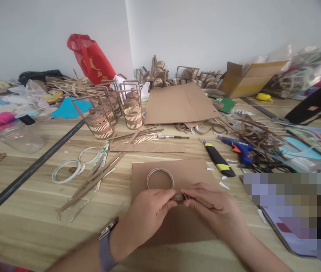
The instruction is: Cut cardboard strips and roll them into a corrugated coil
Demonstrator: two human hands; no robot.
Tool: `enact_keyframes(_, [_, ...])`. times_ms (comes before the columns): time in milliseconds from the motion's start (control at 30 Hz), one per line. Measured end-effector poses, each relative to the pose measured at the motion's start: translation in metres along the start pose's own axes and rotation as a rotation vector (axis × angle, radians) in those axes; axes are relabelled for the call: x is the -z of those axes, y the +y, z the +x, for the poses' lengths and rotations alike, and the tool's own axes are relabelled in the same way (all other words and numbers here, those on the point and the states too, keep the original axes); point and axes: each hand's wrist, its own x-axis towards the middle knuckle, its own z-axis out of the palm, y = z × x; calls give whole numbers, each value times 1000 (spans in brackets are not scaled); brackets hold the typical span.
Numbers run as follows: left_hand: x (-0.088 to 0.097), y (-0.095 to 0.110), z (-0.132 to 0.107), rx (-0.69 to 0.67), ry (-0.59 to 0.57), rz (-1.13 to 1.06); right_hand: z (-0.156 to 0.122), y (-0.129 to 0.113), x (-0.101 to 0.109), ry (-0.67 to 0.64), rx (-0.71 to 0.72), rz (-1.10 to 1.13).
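Note:
My left hand [154,206] and my right hand [211,206] meet over a cardboard sheet [171,226]. Between their fingertips is a small brown strip [178,197], pinched from both sides; its full shape is hidden by my fingers. Just beyond my left hand, a tape ring [160,170] lies on the cardboard. To the right of the sheet rest a black and yellow utility knife [219,158] and a blue hot glue gun [238,148]. A narrow cardboard strip [149,147] lies past the far edge of the sheet.
Small lidded baskets with handles [99,122] stand at the left back. More tape rings [66,172] and thin brown strips [92,185] lie left of the cardboard. A tablet [284,226] sits at the right. A large cardboard piece [180,104] and a red bag [92,60] are farther back.

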Motion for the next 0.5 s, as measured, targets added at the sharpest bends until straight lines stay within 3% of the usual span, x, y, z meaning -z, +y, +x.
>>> enact_keyframes(333, [-9, 2, -3, -59, -53, 276, -5, 3, -6, -90, 99, -99])
enact_keyframes(500, [-8, 1, -4, -98, 67, 238, -7, 0, -8, -8, 114, -128])
